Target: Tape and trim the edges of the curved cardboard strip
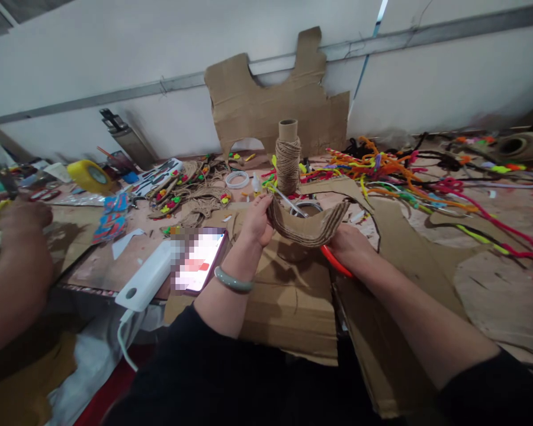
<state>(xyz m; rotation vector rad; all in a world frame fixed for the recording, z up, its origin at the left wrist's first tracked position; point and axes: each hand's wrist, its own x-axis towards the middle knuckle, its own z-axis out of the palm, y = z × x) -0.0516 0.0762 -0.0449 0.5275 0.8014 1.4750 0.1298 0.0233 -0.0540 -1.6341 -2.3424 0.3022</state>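
Note:
Held up over the table is a curved, U-shaped cardboard piece (308, 228) with rows of brown twine along its outer edge. My left hand (258, 220), with a green bangle on the wrist, pinches its left end. Close by the piece's right end, my right hand (350, 247) is closed around scissors with a red handle (335, 262); their blades are hidden. Behind the piece stands a cardboard tube wound with twine (288, 163). A small white glue bottle (256, 183) is just beyond my left hand. Flat cardboard (288, 305) lies beneath both hands.
A lit phone (201, 260) and a white power bank with a cable (148, 278) lie left. Further left are yellow tape (89, 176) and another person's arm (22, 260). Colourful pipe cleaners (391, 163) spread right. A cut cardboard sheet (279, 106) leans on the wall.

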